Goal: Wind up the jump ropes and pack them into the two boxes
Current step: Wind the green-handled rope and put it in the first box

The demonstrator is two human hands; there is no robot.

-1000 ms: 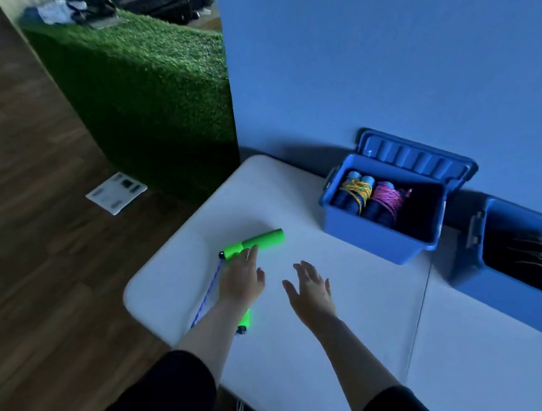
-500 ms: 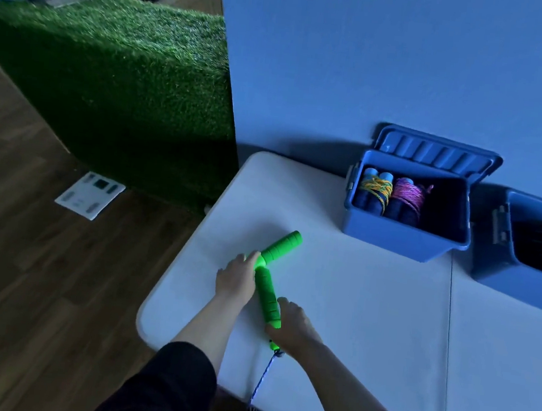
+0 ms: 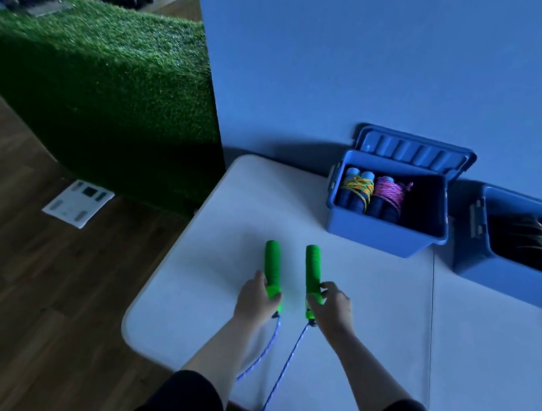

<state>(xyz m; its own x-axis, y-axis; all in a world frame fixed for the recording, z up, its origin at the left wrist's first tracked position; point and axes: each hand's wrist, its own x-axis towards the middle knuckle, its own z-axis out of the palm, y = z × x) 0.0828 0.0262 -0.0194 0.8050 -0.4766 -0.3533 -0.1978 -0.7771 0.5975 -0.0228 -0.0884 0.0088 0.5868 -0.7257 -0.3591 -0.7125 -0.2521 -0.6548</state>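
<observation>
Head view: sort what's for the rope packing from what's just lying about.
For the job: left hand and right hand, each holding a green handle; blue cord; left box; right box.

Lying about: scale; turf block.

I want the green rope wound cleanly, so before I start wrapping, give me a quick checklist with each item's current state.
1. Both handles held: ok. The left hand grips the left green handle, the right hand grips the right green handle.
2. Handles side by side: ok, roughly parallel, a gap between them.
3. Blue cord free of tangles: cannot tell; it drops past the table edge.
4. Room in the near box: ok, two wound ropes sit at its left, space at right.
5. Box lid open: ok.
</observation>
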